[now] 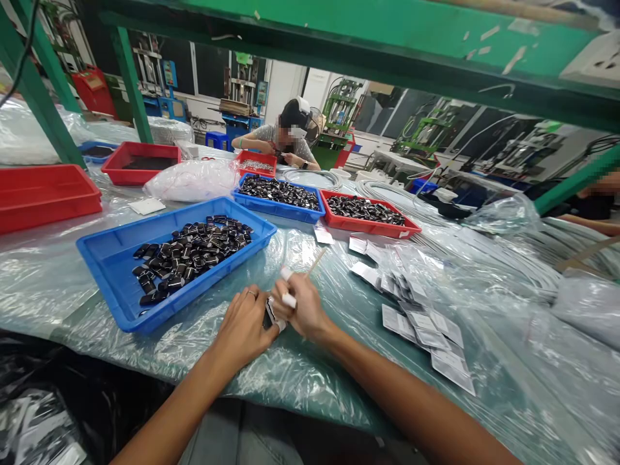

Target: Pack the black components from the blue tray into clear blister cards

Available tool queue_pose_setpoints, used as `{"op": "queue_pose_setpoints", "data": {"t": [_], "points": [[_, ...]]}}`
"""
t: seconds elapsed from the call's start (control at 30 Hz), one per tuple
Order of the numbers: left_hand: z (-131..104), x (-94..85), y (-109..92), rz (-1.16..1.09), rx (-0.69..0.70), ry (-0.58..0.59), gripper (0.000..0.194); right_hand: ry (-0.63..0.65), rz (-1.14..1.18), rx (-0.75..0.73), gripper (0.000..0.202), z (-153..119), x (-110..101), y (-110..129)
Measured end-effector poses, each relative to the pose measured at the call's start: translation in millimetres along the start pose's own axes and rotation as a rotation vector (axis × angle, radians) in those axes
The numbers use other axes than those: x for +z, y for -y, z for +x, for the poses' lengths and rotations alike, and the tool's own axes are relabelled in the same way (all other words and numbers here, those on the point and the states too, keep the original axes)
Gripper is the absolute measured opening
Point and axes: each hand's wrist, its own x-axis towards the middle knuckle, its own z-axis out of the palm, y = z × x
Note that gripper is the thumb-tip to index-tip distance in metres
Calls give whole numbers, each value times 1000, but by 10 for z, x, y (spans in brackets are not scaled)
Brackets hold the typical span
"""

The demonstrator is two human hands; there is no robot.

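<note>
My left hand (pixel 245 326) lies low over the table, with a ring on one finger. Its thumb and fingers hold a small black-and-white piece (pixel 275 316) against the plastic-covered surface; the fingers hide part of it, so its kind is unclear. My right hand (pixel 304 305) is closed right beside it, with white covers on some fingertips. A thin wooden stick (pixel 316 261) sticks out from its grip, pointing away from me. Left of both hands is a blue tray (pixel 104 278) with many small black pieces (pixel 194 255). To the right lie several flat white-and-grey packets (pixel 421 323).
Farther back are another blue tray (pixel 285 212) and a red tray (pixel 372 226) of dark pieces. Red bins (pixel 48 200) stand at left. Coiled grey cables (pixel 494 258) lie at right. A green frame (pixel 339 45) crosses above. A person (pixel 290 132) sits opposite.
</note>
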Motion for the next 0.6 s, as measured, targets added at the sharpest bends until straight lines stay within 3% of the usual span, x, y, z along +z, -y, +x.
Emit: {"op": "queue_pose_setpoints", "data": {"t": [0.1, 0.17, 0.33, 0.37, 0.43, 0.5, 0.6], "points": [[-23, -15, -9, -23, 8, 6, 36, 57, -13, 35, 50, -119, -116, 114], [-25, -35, 5, -79, 15, -12, 44, -14, -52, 7, 46, -106, -273, 249], [7, -87, 104, -546, -136, -118, 64, -249, -748, 98, 17, -31, -703, 534], [11, -96, 117, -668, -199, -168, 65, -299, -920, 27, 14, -40, -726, 537], [9, -121, 120, -873, -314, -291, 56, -332, -1257, -257, 25, -74, -666, 484], [-3, -160, 92, -1017, -358, -371, 38, -194, -1537, -573, 34, -106, -489, 390], [-22, -265, 29, -1166, -312, -418, 26, 106, -1647, -785, 38, -84, -148, 280]]}}
